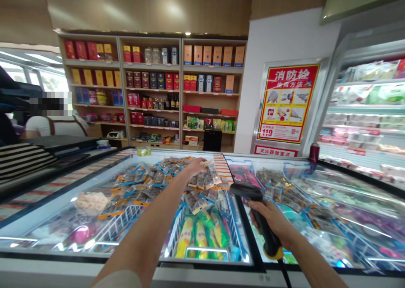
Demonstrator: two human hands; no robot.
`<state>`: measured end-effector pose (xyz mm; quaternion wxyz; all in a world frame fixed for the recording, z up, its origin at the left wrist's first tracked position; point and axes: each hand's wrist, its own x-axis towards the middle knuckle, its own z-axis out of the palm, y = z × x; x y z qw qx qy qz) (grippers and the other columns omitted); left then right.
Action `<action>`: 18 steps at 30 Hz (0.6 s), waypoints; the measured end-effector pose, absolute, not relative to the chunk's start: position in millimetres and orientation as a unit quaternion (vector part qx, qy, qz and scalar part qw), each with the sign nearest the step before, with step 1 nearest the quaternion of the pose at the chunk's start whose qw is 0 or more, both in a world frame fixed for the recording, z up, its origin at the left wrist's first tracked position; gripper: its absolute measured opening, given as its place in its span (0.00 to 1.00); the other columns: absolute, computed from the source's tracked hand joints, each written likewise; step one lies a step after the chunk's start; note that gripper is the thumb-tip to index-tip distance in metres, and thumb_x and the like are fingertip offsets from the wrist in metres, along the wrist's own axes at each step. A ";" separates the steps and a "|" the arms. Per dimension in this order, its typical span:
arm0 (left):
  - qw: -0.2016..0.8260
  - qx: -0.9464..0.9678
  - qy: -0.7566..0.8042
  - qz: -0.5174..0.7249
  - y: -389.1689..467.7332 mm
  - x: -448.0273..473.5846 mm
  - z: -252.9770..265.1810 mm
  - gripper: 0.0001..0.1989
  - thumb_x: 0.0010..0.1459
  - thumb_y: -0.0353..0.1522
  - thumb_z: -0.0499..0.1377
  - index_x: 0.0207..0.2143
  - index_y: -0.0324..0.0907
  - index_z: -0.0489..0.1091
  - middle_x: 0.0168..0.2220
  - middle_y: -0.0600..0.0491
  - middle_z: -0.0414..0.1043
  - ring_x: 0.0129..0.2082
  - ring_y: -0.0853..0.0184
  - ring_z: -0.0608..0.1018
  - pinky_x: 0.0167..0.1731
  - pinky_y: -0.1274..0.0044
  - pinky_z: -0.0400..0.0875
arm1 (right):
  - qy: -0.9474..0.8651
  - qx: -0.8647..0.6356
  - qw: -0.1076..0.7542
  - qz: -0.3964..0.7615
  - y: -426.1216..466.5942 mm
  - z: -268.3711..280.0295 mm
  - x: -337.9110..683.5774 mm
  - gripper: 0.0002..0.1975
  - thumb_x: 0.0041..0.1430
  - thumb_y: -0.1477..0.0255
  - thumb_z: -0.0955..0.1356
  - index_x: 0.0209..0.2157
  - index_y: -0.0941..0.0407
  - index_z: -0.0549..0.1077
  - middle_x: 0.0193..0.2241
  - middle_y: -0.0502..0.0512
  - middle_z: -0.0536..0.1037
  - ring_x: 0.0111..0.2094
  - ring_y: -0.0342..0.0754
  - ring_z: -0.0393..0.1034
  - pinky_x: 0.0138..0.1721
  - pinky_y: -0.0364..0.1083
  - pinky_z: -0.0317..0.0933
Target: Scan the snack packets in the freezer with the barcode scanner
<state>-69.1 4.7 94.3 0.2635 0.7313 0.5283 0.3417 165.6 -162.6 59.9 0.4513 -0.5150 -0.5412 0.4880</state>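
My left hand point(196, 166) reaches out over the glass top of a chest freezer point(177, 275). Its fingers are closed on the edge of a small clear snack packet point(213, 175). Beneath it, many similar packets point(158, 176) with orange and blue edges lie heaped on the glass. My right hand point(276, 220) is wrapped round the handle of a black and yellow barcode scanner point(248, 191). The scanner's head points left, towards the packets, and its cable hangs down. Below and between my hands, yellow and green ice cream packs point(202, 233) show in a wire basket inside the freezer.
More packets point(287, 186) lie on the right side of the freezer top. A dark red can point(314, 153) stands at the back right. On the left is a counter point(60, 142), with a person point(57, 125) behind it. Shelves of boxes point(152, 81) line the back wall.
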 end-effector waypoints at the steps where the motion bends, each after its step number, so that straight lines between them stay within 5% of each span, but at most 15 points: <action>1: 0.260 0.730 0.533 0.341 5.3 -69.8 94.5 0.21 0.37 0.25 0.57 0.39 0.39 0.66 0.21 0.58 0.66 0.20 0.74 0.66 0.21 0.82 0.59 | -0.535 -0.515 0.450 0.496 -163.5 61.1 165.1 0.12 0.47 0.63 0.63 0.23 0.59 0.66 0.13 0.46 0.65 0.13 0.38 0.58 0.13 0.38 0.51; 13: 0.157 0.702 0.627 0.300 10.6 -96.9 105.4 0.27 0.35 0.23 0.59 0.43 0.40 0.64 0.26 0.57 0.70 0.25 0.71 0.71 0.25 0.82 0.62 | -0.511 -0.550 0.514 0.415 -148.3 76.9 210.1 0.15 0.46 0.63 0.64 0.16 0.60 0.65 0.11 0.49 0.66 0.12 0.38 0.58 0.14 0.39 0.53; 18: 0.066 0.658 0.692 0.289 6.2 -107.2 108.9 0.29 0.40 0.24 0.57 0.48 0.36 0.58 0.35 0.46 0.70 0.35 0.61 0.72 0.32 0.76 0.64 | -0.459 -0.584 0.557 0.370 -135.6 71.8 257.6 0.15 0.45 0.64 0.65 0.14 0.60 0.66 0.10 0.50 0.66 0.11 0.38 0.58 0.13 0.39 0.52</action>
